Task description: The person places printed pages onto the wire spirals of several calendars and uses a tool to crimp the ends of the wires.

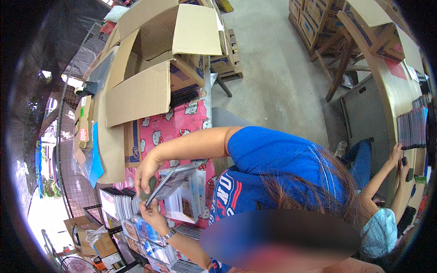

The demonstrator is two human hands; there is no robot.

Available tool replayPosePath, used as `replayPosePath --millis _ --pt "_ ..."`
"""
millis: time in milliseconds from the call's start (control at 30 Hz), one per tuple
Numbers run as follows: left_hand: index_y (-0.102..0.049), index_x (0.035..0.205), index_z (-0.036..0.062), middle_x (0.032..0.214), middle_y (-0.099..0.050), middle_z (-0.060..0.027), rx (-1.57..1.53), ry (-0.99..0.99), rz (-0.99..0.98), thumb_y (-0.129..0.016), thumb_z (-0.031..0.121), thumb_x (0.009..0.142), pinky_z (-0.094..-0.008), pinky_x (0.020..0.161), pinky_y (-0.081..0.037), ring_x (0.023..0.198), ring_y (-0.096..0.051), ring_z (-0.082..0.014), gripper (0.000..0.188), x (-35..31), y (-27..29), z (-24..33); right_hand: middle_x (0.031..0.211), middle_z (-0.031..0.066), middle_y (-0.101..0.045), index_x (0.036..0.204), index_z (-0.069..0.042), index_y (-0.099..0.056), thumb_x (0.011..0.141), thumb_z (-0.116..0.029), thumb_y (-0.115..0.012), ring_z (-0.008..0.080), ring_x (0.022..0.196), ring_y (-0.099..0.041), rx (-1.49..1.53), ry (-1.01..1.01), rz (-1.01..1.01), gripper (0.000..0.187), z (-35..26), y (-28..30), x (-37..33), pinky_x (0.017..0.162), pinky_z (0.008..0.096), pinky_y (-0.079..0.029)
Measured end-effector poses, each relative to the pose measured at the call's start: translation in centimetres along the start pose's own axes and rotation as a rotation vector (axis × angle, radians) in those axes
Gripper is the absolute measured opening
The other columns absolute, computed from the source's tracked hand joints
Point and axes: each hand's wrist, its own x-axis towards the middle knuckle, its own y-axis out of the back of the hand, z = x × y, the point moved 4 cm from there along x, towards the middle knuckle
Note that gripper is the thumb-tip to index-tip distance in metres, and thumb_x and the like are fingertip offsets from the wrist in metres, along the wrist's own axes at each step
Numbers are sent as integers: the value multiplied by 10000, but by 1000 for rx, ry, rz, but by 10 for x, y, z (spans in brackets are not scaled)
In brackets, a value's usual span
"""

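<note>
My left hand (154, 219), with a watch on its wrist, has its fingers closed on the lower end of a spiral-bound notebook (175, 176). The notebook's dark coil (160, 185) stands tilted toward my fingers. Just above, my right hand (146, 175) curls round a small dark green object (145, 195) against the end of the coil; its kind cannot be made out. Beneath the notebook, a stack of printed booklets (199, 193) lies on a pink patterned tablecloth (175, 122).
A large open cardboard box (139, 93) stands on the table beyond my right arm. Rows of spiral-bound notebooks (120, 202) line the other side. At the right, a co-worker (380, 223) handles things at a curved-looking table (391, 102) with a notebook stack (411, 128).
</note>
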Motion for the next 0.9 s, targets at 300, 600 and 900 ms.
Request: replayPosePath --millis 300,600,900 --pt "-583 1011 24 876 -581 -15 0 27 85 -692 51 851 -232 650 -436 711 -523 -91 196 -10 10 -11 1219 142 -640 1216 -98 -641 756 -328 -715 221 1121 -589 -488 -205 435 520 90 61 -7 897 350 -490" --pt "-572 1100 -64 898 -581 -100 -248 81 570 -581 83 935 -279 550 -573 683 -595 -152 221 -53 11 -17 1410 122 -460 1373 -150 -460 812 -529 -624 372 1350 -347 -1189 -454 740 696 174 44 -121 1049 659 -255" --pt "-549 951 16 821 -545 -65 -158 134 594 -552 178 976 -257 428 -504 580 -564 -123 164 -62 -3 -9 1271 190 -546 1302 -41 -501 810 -302 -662 364 1165 -513 -1202 -546 523 580 177 -21 -188 1016 482 -385"
